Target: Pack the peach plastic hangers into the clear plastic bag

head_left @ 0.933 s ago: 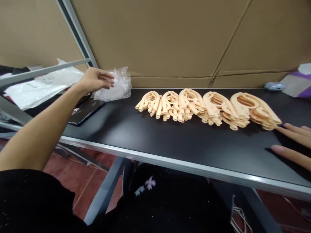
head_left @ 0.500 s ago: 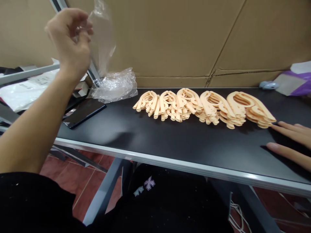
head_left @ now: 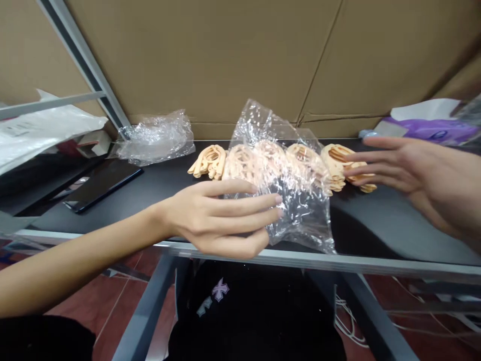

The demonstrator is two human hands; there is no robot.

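Beige plastic folding hangers [head_left: 208,161] lie in a row of several overlapping stacks along the back of the black table. My left hand [head_left: 221,218] holds a clear plastic bag [head_left: 300,220] near its left side, fingers stretched over the film and thumb below. The bag spreads in front of the middle stacks, which show through it, and its lower corner reaches the table's front edge. My right hand [head_left: 413,175] is open with fingers apart, holding nothing, and its fingertips overlap the rightmost stack in view; whether they touch it I cannot tell.
Crumpled clear bags [head_left: 158,138] lie at the back left, with a dark phone [head_left: 103,185] in front. A metal frame post [head_left: 88,60] stands at the left. At the back right is a purple tissue pack [head_left: 432,130]. Cardboard [head_left: 225,60] walls the back.
My left hand has come down from the upper left, bringing the clear bag in front of the hangers. My right hand has lifted from the table and moved left. The view has shifted.
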